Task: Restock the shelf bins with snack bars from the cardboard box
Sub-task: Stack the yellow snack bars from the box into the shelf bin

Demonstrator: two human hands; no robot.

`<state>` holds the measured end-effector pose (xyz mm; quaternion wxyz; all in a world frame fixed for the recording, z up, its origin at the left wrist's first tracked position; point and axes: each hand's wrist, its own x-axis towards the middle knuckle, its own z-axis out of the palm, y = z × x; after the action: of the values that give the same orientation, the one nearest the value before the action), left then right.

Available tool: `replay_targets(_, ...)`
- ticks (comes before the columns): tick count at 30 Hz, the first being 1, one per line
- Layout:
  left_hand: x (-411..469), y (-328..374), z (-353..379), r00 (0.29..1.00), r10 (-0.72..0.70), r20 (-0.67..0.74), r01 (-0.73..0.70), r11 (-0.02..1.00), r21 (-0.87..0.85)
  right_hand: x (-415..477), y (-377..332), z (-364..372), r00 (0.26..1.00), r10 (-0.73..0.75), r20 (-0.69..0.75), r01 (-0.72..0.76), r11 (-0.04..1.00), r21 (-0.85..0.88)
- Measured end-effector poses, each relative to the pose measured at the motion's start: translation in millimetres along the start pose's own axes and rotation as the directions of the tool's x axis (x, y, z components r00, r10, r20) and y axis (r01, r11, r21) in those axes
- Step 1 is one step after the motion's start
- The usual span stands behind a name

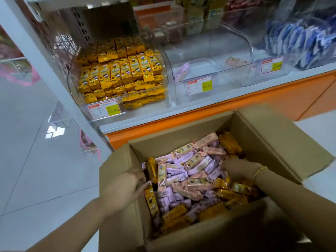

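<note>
The one camera rides on my head and looks forward and steeply down, so my forearms come in from the bottom edge and my left hand (125,188) and right hand (238,170) lie close under the lens. The cardboard box (263,135) fills the lower half, nearest of all, its near wall blurred. Beyond it, farther off and higher in the frame, the shelf (200,103) with its clear bins (209,57) runs tilted (the wide lens bends straight edges), and the tiled floor (36,160) spreads at left.
</note>
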<state>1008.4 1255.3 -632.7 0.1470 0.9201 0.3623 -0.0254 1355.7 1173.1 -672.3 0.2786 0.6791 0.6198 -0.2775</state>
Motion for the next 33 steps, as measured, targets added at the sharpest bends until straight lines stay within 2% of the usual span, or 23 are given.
replay_targets(4,3.5,-7.9,0.1,1.0,-0.02,0.006,0.019,0.998,0.064,5.0,-9.3,29.8,0.998,0.003,-0.061,-0.007,0.998,-0.064)
replay_targets(11,12.5,-7.7,-0.5,1.0,0.0,0.023,-0.003,0.992,0.126,8.7,-33.0,36.0,0.988,-0.019,-0.152,-0.014,0.978,-0.209)
replay_targets(17,18.6,-3.4,0.7,0.995,-0.095,-0.013,0.096,0.989,0.11,15.3,-34.5,35.1,0.994,-0.07,-0.081,0.046,0.963,-0.264)
replay_targets(20,22.5,0.3,-0.8,0.99,-0.139,0.005,0.138,0.984,0.112,12.4,-38.0,33.9,0.992,-0.122,-0.045,0.096,0.923,-0.374)
replay_targets(23,26.3,2.3,-3.6,0.985,-0.168,0.042,0.161,0.978,0.137,11.5,-35.6,26.9,0.984,-0.18,0.005,0.167,0.903,-0.395)
replay_targets(25,28.1,3.5,-5.9,0.982,-0.178,0.062,0.168,0.976,0.139,7.9,-30.4,16.4,0.981,-0.191,0.047,0.195,0.918,-0.347)
replay_targets(27,29.4,7.0,-7.5,0.98,-0.19,0.066,0.183,0.978,0.095,0.8,-23.5,-2.0,0.981,-0.191,0.024,0.191,0.958,-0.215)
replay_targets(30,31.3,16.6,-6.5,0.972,-0.219,0.083,0.232,0.951,-0.203,-20.9,-15.0,-40.2,0.971,-0.2,-0.132,0.212,0.974,0.081)
replay_targets(33,32.2,36.1,-15.5,0.973,-0.172,0.151,0.226,0.83,-0.51,-45.9,-16.4,-72.9,0.932,-0.208,-0.298,0.318,0.862,0.394)
